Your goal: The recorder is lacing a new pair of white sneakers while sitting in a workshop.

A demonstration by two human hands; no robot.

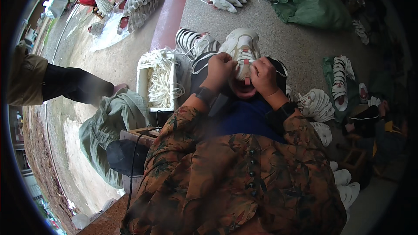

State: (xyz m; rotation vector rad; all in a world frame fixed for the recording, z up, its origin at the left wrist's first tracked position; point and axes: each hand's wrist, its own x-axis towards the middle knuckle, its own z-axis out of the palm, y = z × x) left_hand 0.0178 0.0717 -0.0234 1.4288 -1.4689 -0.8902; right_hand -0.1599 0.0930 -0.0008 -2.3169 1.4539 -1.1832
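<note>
Left hand (221,70) and right hand (264,76), fingers (229,62) pinched on laces (246,56), flank one shoe (248,41) (one box (143,78) nearby).

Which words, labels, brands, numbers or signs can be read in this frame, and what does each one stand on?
None can be read.
Dark cap: a small pale mark, too small to make out.
White and beige sneaker at the person's fingers: no legible lettering, including on its red tongue tab.
Green sack: no lettering can be made out.
</note>
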